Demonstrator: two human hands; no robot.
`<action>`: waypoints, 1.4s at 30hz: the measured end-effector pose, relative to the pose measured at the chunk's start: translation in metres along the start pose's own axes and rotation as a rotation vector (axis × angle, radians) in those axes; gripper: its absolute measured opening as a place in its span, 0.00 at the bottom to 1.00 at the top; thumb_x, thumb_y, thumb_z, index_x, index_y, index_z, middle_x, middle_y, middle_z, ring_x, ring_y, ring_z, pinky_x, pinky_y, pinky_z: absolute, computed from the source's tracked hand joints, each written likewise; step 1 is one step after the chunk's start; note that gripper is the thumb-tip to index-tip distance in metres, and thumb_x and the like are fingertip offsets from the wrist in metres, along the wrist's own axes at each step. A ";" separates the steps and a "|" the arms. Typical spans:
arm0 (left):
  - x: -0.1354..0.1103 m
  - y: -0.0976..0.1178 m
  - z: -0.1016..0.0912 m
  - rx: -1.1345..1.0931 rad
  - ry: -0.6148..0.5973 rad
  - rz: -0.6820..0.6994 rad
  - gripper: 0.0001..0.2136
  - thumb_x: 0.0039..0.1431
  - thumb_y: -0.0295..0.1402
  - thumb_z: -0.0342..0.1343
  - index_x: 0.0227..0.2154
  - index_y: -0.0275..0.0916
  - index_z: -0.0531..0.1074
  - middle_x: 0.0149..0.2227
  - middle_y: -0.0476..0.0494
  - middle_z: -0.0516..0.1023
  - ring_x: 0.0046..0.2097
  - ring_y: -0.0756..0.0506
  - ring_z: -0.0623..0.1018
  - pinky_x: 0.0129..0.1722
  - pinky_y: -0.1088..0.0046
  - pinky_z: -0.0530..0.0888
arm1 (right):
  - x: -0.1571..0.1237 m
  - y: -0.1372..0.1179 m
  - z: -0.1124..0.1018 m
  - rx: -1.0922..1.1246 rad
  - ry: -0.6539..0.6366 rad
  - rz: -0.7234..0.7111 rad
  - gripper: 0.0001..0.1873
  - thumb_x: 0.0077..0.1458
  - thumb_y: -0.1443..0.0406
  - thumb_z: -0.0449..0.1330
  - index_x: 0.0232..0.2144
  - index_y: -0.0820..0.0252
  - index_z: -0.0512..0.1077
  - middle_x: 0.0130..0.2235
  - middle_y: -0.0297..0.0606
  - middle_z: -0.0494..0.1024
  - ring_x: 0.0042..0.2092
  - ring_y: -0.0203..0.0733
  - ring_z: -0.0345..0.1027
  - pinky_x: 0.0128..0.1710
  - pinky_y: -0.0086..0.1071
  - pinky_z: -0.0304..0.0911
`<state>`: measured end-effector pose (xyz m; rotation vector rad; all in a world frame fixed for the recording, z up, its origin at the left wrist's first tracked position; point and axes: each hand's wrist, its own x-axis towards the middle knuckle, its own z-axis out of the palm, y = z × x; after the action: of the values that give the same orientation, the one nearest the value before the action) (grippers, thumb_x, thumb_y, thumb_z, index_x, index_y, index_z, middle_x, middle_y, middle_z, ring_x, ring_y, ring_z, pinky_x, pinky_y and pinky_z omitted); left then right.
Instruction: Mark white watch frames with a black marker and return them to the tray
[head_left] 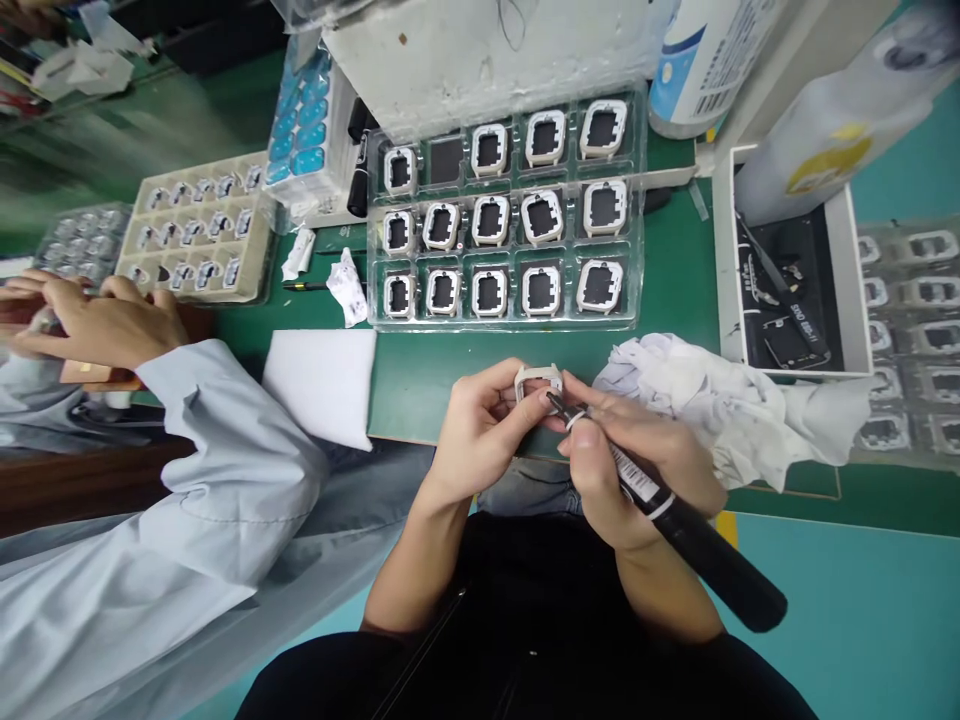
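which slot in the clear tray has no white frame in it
The top row's second slot from the left on the clear tray: it shows only dark, while every other slot holds a white frame.

L hand (480, 430) pinches white frame (538, 381); R hand (637, 460) presses black pen (675, 510) tip to it.

The left hand (480, 430) and right hand (637, 460) meet at the near edge of the worktop (420, 380), with a watch case (538, 382) between their fingertips and a pen tool (675, 520) in the right. Beyond them lies a tray of cases (506, 215). A crumpled cloth (720, 400) lies just right of the right hand, an open box (787, 270) behind it. Left of the left hand lies a pad (322, 380), and further left a co-worker's hand (105, 320).
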<state>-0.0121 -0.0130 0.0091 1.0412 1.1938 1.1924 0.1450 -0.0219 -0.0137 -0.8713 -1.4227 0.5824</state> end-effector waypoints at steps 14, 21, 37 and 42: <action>-0.001 0.002 0.000 -0.036 -0.010 0.019 0.20 0.60 0.46 0.83 0.29 0.39 0.82 0.23 0.54 0.74 0.23 0.53 0.71 0.26 0.77 0.77 | 0.004 -0.004 0.006 -0.056 0.068 -0.081 0.12 0.65 0.75 0.71 0.46 0.55 0.82 0.38 0.34 0.90 0.42 0.51 0.93 0.47 0.40 0.94; -0.006 -0.006 0.002 0.092 0.006 0.097 0.19 0.65 0.46 0.80 0.30 0.40 0.80 0.25 0.52 0.81 0.25 0.51 0.77 0.26 0.77 0.76 | 0.001 0.001 0.010 -0.108 0.109 -0.057 0.08 0.67 0.71 0.72 0.45 0.54 0.82 0.38 0.34 0.91 0.43 0.52 0.93 0.44 0.38 0.93; -0.009 -0.010 0.000 0.235 0.015 0.137 0.15 0.73 0.42 0.72 0.32 0.41 0.81 0.26 0.50 0.83 0.26 0.50 0.77 0.28 0.75 0.75 | 0.002 -0.002 0.009 -0.124 0.107 -0.013 0.06 0.70 0.69 0.72 0.44 0.51 0.81 0.39 0.33 0.91 0.42 0.52 0.93 0.44 0.41 0.93; -0.009 -0.012 -0.002 0.240 0.018 0.130 0.15 0.74 0.43 0.71 0.33 0.41 0.82 0.27 0.50 0.84 0.27 0.50 0.78 0.29 0.74 0.76 | 0.003 -0.002 0.009 -0.127 0.112 -0.019 0.06 0.69 0.69 0.72 0.45 0.51 0.81 0.39 0.33 0.91 0.43 0.52 0.93 0.43 0.39 0.93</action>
<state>-0.0129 -0.0236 -0.0019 1.3067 1.3233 1.1794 0.1357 -0.0190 -0.0111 -0.9749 -1.3755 0.4257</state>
